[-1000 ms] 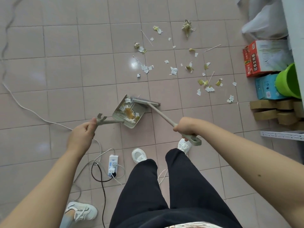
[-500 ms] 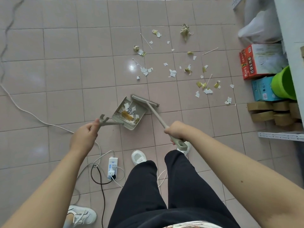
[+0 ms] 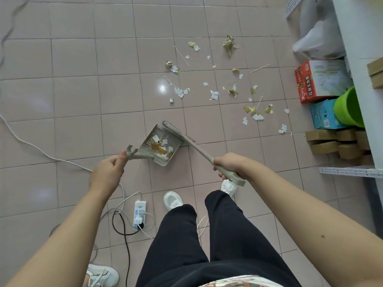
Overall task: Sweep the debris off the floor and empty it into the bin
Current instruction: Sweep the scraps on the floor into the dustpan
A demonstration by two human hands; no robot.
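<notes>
A beige dustpan (image 3: 176,147) sits on the pink tiled floor, holding paper scraps and yellow bits. My left hand (image 3: 107,174) grips the forked end of its handle. My right hand (image 3: 229,164) grips the handle of a beige broom (image 3: 198,146), whose head lies across the pan's far edge. Scattered debris (image 3: 214,94) of white paper bits, yellow wrappers and thin sticks lies on the tiles beyond the pan. A green bin (image 3: 348,110) stands at the right edge, partly hidden behind a white shelf.
A red box (image 3: 319,80), a blue box (image 3: 323,114) and brown cartons (image 3: 335,142) line the right side under the shelf. A white plastic bag (image 3: 317,41) sits farther back. A power strip (image 3: 139,212) with cables lies near my shoes (image 3: 173,200).
The broom head stays at the pan's far edge. My right hand drew in along the handle, then eased back out a little. The view has drifted slightly.
</notes>
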